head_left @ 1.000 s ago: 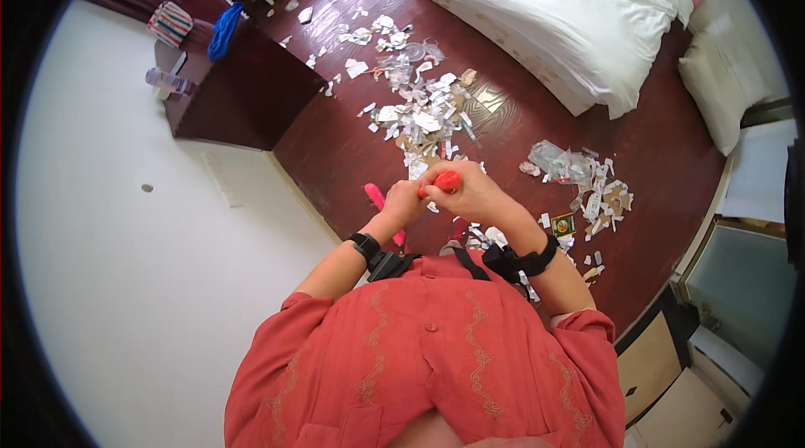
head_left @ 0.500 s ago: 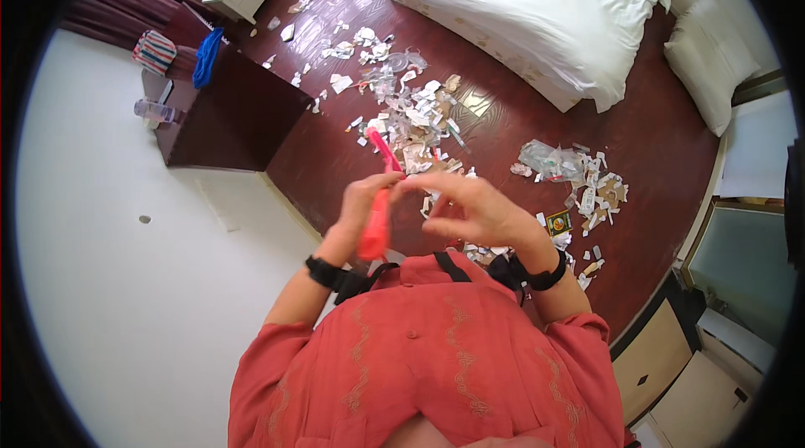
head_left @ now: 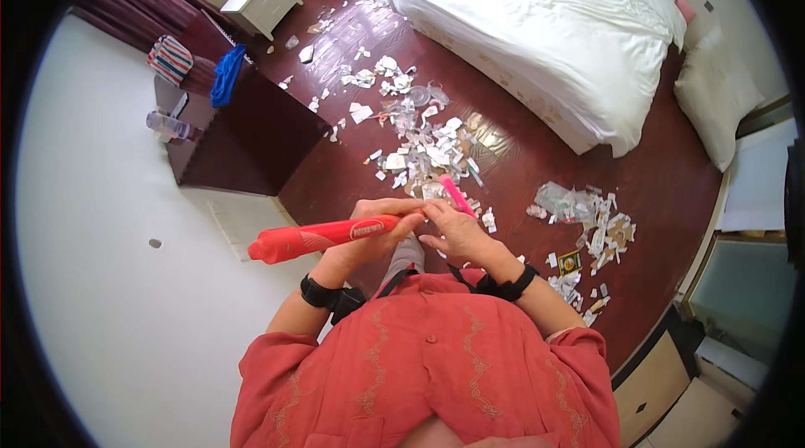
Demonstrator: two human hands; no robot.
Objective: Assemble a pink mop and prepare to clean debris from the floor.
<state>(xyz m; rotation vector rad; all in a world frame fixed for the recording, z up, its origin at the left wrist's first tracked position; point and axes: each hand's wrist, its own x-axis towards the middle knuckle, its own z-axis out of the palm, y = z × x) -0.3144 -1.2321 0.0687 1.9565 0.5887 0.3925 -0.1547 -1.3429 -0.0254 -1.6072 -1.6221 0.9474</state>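
Observation:
My left hand [head_left: 376, 234] is wrapped around a long red tube-shaped thing [head_left: 306, 240] with pale print on its side. Its thick end points out to the left, over the white wall. Fingertips of my right hand [head_left: 459, 234] close at the tube's narrow end, meeting the left fingers. Just past the right hand sticks out a narrow pink piece [head_left: 457, 195]; the fingers hide whether it joins the tube. Dark bands circle both wrists. Below the hands, paper scraps and clear plastic litter [head_left: 432, 146] lie heaped on the dark red wooden floor.
A second litter pile [head_left: 599, 217] lies on the right, near a white pillow [head_left: 713, 100]. At the far right is a bed with a white cover [head_left: 553, 37]. A dark red cabinet [head_left: 251, 125] at left bears a blue cloth [head_left: 226, 75] and a clear bottle [head_left: 172, 125].
The red tube has swung from near upright to lying sideways, its thick end now leftward. My right hand has moved slightly left and down, and its fingers have closed in. The view has shifted.

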